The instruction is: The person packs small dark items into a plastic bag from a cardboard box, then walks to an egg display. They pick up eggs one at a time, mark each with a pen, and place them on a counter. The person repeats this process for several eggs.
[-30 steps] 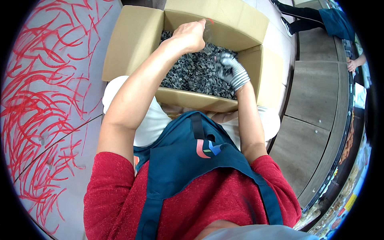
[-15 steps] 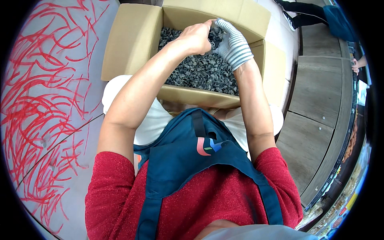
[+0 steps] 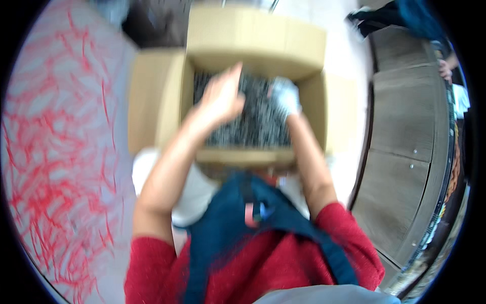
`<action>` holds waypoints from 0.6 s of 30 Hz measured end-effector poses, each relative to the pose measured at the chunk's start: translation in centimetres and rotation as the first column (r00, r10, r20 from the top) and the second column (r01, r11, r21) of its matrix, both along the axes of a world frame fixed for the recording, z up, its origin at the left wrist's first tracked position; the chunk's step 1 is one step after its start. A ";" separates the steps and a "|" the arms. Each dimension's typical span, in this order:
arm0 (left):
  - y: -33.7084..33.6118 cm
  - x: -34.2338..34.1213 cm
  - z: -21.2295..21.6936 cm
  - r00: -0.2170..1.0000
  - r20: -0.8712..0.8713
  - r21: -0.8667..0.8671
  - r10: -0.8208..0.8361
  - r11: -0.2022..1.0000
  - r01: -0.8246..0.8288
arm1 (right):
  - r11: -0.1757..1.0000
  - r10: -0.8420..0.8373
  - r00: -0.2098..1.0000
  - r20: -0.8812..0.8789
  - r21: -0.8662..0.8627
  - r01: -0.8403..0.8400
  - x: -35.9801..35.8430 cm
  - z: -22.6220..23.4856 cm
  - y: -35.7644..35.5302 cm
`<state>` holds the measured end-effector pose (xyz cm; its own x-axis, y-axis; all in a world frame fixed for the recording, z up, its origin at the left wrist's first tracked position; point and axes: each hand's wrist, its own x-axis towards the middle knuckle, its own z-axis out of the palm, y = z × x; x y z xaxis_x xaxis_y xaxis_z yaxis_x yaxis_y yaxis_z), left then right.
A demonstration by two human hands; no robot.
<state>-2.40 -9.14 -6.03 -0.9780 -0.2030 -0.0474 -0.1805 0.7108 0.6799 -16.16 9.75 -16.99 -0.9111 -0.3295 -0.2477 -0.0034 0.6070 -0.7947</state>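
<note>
Above an opened cardboard box (image 3: 255,30), my bare left hand (image 3: 223,96) points away from me, its thumb apart from a stretched finger and nothing visible between them. My right hand (image 3: 284,96) wears a grey-and-white striped glove and is over the box's right side; motion smears its fingers, so their grip cannot be made out. Beneath both hands lie many small dark, curled dried pieces (image 3: 248,131), looking like dried black fungus, which fill the lower part of the box. The two hands are apart, with the dark pieces showing between them.
Long red strips (image 3: 55,202) lie scattered over a pale grey surface (image 3: 124,213) on the left. To the right run grey wood-look panels (image 3: 400,109). Another person's dark-clothed leg (image 3: 382,17) shows at the upper right, and a hand (image 3: 445,70) at the panel edge.
My hands have separated: the left moved left and the right no longer meets it. The view has shifted, so the box appears lower and both hands are blurred.
</note>
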 end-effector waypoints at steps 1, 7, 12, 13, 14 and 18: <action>0.1 -0.2 -0.7 0.999 0.043 -0.009 -0.023 1.000 0.024 | 0.917 0.217 0.975 -0.048 0.352 -0.187 -0.5 -3.8 1.1; -0.1 -2.1 1.9 0.964 0.257 0.125 -0.073 0.991 0.042 | 0.654 0.307 0.877 0.369 0.588 -0.476 1.8 -8.4 1.7; 0.5 -2.3 2.6 0.944 0.320 0.050 -0.076 0.997 0.064 | 0.490 0.385 0.828 0.407 0.670 -0.557 3.4 -9.7 3.0; 0.6 -2.4 2.7 0.948 0.306 0.038 -0.085 0.996 0.077 | 0.417 0.429 0.783 0.451 0.670 -0.615 3.1 -10.0 3.0; 0.6 -2.3 2.6 0.951 0.295 0.031 -0.091 0.996 0.086 | 0.333 0.469 0.728 0.500 0.664 -0.670 3.2 -9.4 2.7; 0.6 -1.9 2.1 0.959 0.265 -0.011 -0.100 0.994 0.107 | 0.436 0.366 0.787 0.496 0.656 -0.616 4.6 -6.3 2.4</action>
